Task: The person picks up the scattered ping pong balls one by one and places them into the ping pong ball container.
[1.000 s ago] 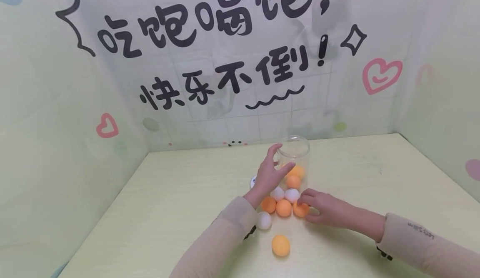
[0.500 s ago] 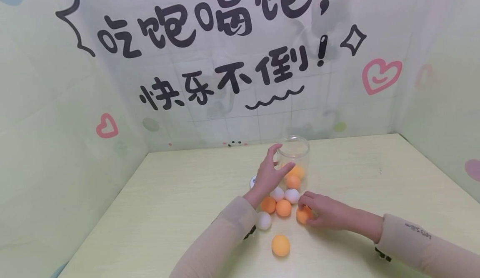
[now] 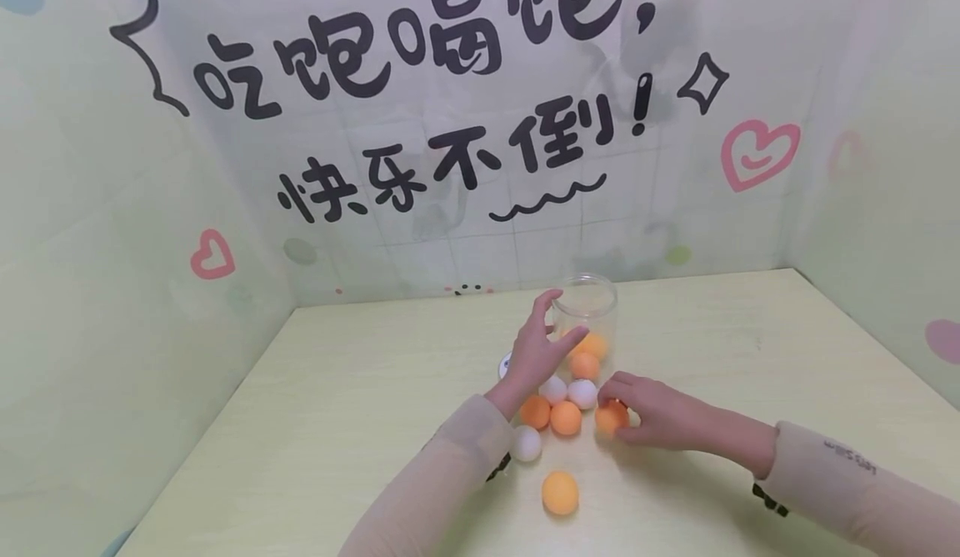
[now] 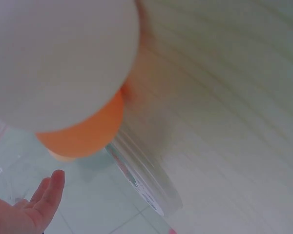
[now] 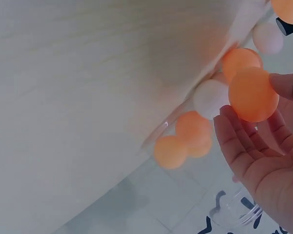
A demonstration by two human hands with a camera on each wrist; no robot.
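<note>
My left hand (image 3: pixel 534 355) holds the clear jar (image 3: pixel 606 311) from its left side, thumb in front and fingers round the back. Orange ping-pong balls (image 3: pixel 585 365) lie inside the upright jar. To its right, my right hand (image 3: pixel 663 413) pinches an orange ping-pong ball (image 3: pixel 612 418) between thumb and fingertips. The right wrist view shows this ball (image 5: pixel 254 95) held off the table. Between the hands, in front of the jar, are white ping-pong balls (image 3: pixel 582 393) and orange ones (image 3: pixel 566 418). A white ball (image 4: pixel 58 63) fills much of the left wrist view.
A yellow-orange ball (image 3: pixel 560 493) lies alone nearer the front. Another white ball (image 3: pixel 527 443) sits beside the left sleeve. A round lid (image 4: pixel 144 178) lies on the table left of the jar, mostly hidden by the left hand in the head view. Printed curtains stand behind and at both sides.
My right hand has drawn one orange ball to the right, away from the row, and raised it slightly. The left hand stays at the jar.
</note>
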